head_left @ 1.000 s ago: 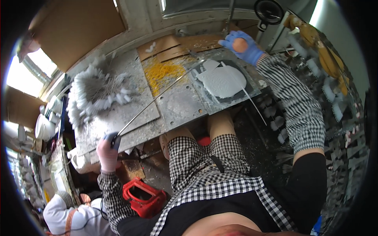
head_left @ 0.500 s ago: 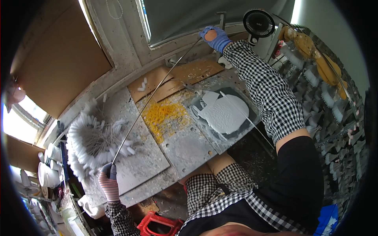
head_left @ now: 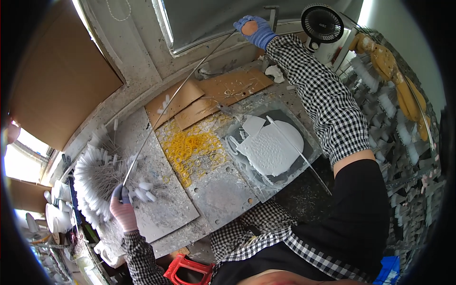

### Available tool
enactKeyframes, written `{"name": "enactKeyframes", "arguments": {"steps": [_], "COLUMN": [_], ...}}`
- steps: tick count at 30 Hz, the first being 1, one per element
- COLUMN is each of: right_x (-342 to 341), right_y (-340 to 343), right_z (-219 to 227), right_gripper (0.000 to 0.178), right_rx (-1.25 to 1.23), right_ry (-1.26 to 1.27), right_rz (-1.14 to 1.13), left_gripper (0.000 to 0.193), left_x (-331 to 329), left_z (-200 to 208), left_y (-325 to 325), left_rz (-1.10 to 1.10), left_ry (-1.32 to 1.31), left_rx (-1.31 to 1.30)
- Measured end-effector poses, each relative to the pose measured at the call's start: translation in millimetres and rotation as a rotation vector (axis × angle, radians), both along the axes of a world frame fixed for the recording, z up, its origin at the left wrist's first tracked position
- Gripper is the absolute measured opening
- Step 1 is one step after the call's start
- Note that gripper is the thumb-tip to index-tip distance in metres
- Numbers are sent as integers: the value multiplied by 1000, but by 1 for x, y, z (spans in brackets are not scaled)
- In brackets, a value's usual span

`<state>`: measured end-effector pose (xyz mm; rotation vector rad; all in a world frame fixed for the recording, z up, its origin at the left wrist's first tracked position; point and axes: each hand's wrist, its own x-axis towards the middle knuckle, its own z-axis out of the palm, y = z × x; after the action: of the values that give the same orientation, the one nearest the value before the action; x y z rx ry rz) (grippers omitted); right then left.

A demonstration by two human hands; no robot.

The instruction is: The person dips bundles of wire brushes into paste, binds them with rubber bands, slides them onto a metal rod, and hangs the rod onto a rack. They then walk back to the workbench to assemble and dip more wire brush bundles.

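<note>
Spanning diagonally | thin rod (head_left: 182, 86) between the hands (head_left: 123, 210) (head_left: 256, 33) | both clamped on its ends

Gloved hands (head_left: 256, 33) holding thin rod (head_left: 183, 84), yellow rings (head_left: 190, 148), white-tipped wires (head_left: 92, 183)

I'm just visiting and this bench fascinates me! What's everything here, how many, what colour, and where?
Workbench: one, grey, centre
Long rod: one, grey, spanning both hands
Wire-stemmed pieces: many, white-tipped, bench's left
Small rings: many, yellow, mid-bench
Cardboard: several pieces, brown, bench's back
Paste patch: one, white, bench's right
Thin stick: one, pale, across the paste
Fan: one, black, upper right
Frame-like object: one, red, bottom
Tubs: several, white, far left
Left hand: one, pink-striped glove, rod's lower end
Right hand: one, blue glove, rod's upper end
</note>
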<state>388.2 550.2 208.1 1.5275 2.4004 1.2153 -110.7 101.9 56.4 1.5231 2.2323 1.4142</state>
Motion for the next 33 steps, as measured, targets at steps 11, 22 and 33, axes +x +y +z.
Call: {"name": "enactKeyframes", "arguments": {"steps": [11, 22, 33], "right_x": [-16, -155, -392], "right_y": [76, -93, -337], "right_z": [32, 4, -276], "right_gripper": [24, 28, 17], "right_rx": [364, 31, -636], "right_ry": [168, 494, 565], "right_rz": [439, 937, 915], "left_gripper": [33, 36, 96], "left_x": [-165, -145, -14], "left_z": [190, 132, -27], "left_y": [205, 99, 72], "left_rz": [338, 101, 287], "left_ry": [687, 548, 494], "left_rx": [145, 142, -850]}}
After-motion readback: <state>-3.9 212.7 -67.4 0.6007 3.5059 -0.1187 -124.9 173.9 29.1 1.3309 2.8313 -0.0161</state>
